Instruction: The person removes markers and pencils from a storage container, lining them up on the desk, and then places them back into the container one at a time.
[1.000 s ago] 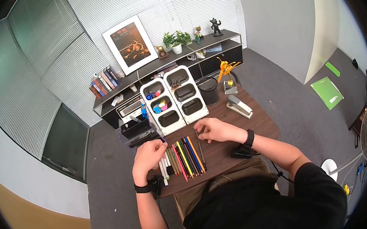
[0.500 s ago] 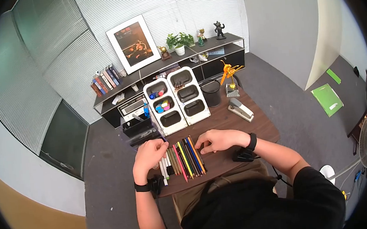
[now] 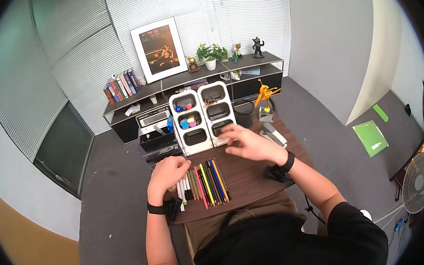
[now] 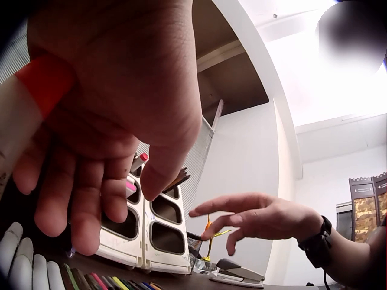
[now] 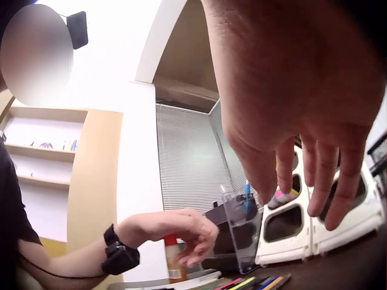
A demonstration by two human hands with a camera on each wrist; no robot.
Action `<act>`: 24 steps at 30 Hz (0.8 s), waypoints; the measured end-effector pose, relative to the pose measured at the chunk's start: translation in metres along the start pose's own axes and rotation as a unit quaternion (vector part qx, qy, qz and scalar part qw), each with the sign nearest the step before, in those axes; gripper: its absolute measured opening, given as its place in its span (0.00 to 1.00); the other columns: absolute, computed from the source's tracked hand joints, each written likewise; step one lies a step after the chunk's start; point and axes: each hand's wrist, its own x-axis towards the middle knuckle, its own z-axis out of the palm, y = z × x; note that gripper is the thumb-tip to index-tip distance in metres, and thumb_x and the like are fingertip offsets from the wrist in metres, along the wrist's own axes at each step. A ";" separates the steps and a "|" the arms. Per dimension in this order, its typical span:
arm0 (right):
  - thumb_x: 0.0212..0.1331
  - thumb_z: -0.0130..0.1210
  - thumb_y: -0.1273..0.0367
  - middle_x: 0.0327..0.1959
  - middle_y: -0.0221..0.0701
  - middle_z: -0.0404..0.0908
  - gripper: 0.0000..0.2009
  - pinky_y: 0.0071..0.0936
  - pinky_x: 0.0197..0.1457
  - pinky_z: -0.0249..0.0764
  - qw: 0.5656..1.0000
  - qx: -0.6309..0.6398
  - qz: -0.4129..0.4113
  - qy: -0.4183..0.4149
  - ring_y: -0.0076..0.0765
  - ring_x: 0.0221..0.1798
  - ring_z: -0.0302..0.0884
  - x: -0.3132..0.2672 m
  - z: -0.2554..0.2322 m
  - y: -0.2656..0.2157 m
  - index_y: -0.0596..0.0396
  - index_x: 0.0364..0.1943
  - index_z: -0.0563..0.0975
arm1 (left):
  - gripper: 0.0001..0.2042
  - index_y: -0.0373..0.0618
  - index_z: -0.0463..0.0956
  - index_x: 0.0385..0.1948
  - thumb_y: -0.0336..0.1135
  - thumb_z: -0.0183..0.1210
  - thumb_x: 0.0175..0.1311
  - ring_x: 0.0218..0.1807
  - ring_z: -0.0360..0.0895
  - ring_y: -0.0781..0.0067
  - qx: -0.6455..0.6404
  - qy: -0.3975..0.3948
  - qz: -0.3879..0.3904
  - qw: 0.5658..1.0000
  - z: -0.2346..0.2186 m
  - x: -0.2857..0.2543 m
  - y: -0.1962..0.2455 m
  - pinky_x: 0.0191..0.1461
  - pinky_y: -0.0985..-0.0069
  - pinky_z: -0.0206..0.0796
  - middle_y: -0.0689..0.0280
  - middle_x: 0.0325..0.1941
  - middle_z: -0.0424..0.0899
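Observation:
On the desk, a row of coloured pencils and pens (image 3: pixel 207 185) lies side by side, with white pens (image 3: pixel 181 192) at its left end. My left hand (image 3: pixel 166 174) is over that left end, fingers loosely bent and holding nothing. Close by its palm in the left wrist view is a white bottle with an orange-red cap (image 4: pixel 45 90). My right hand (image 3: pixel 250 144) is raised above the desk, fingers spread and holding nothing. In the head view it overlaps the lower right of a white compartment organizer (image 3: pixel 201 148), which holds markers, small colourful items and dark sticks.
A dark pen holder (image 3: pixel 158 142) stands left of the organizer. On the right are a stapler (image 3: pixel 273 135), a black mesh bin (image 3: pixel 244 115) and an orange figurine (image 3: pixel 265 98). A low shelf (image 3: pixel 168 84) with books, a plant and a framed picture runs behind.
My right hand first moved a dark pencil leftward against the row's right end, then lifted off toward the organizer with its fingers spread. My left hand has stayed by the white pens.

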 end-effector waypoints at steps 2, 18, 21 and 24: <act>0.72 0.66 0.72 0.80 0.44 0.66 0.26 0.35 0.57 0.88 0.999 -0.016 0.017 0.041 0.38 0.62 0.85 0.012 -0.007 -0.002 0.58 0.73 0.77 | 0.21 0.41 0.85 0.28 0.48 0.57 0.78 0.26 0.88 0.72 0.000 -0.003 0.004 1.000 0.000 -0.001 -0.001 0.38 0.69 0.78 0.66 0.24 0.90; 0.63 0.55 0.85 0.81 0.50 0.68 0.26 0.47 0.85 0.68 0.961 -0.224 -0.073 0.145 0.58 0.83 0.65 0.053 -0.014 0.016 0.71 0.69 0.75 | 0.23 0.42 0.84 0.27 0.49 0.54 0.79 0.25 0.88 0.71 -0.007 -0.001 0.012 1.000 -0.001 -0.002 0.000 0.38 0.70 0.77 0.68 0.24 0.90; 0.65 0.54 0.85 0.80 0.49 0.70 0.26 0.47 0.84 0.69 0.965 -0.184 -0.073 0.173 0.57 0.82 0.67 0.045 -0.020 0.006 0.69 0.69 0.75 | 0.23 0.42 0.84 0.27 0.49 0.54 0.79 0.25 0.88 0.70 -0.009 -0.005 0.008 1.000 -0.001 -0.001 -0.001 0.38 0.70 0.78 0.67 0.24 0.90; 0.68 0.54 0.83 0.79 0.46 0.73 0.25 0.44 0.81 0.72 0.958 -0.160 -0.086 0.220 0.56 0.79 0.72 0.033 -0.029 -0.011 0.66 0.70 0.76 | 0.23 0.42 0.84 0.27 0.49 0.54 0.79 0.26 0.89 0.70 -0.013 -0.005 0.008 1.000 -0.001 -0.001 -0.001 0.39 0.69 0.79 0.67 0.24 0.90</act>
